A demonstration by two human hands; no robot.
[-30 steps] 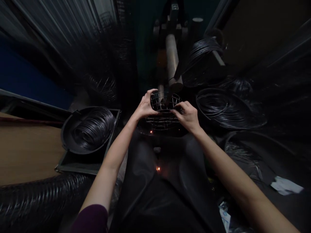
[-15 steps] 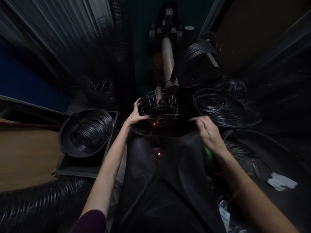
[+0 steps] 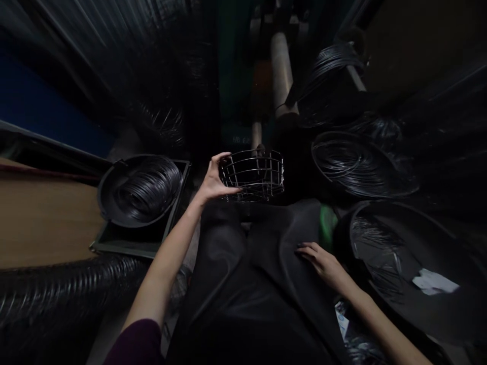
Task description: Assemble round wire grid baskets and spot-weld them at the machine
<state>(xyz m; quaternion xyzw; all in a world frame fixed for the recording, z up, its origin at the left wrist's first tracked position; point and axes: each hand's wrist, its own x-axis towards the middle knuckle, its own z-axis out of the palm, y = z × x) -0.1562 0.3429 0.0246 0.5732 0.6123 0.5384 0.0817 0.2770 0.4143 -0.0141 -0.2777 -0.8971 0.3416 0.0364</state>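
A round wire basket [image 3: 254,174] of thin metal rods sits in front of me, below a metal cylinder [image 3: 282,76] of a machine. My left hand [image 3: 213,181] grips the basket's left side, thumb on the rim and fingers under it. My right hand [image 3: 321,262] lies flat on the black cloth [image 3: 251,284] over my lap, fingers spread and holding nothing, well apart from the basket.
A black pan [image 3: 114,195] with a wire coil [image 3: 150,187] rests on a tray at the left, by a wooden surface [image 3: 34,223]. More black wire coils [image 3: 353,162] lie at the right, another pan [image 3: 403,263] with white paper [image 3: 433,281] beside them. A ribbed coil [image 3: 57,299] lies at lower left.
My right hand let go of the basket and dropped back onto my lap. The left hand kept its hold and the basket tilted more upright. The sparks under it have gone out.
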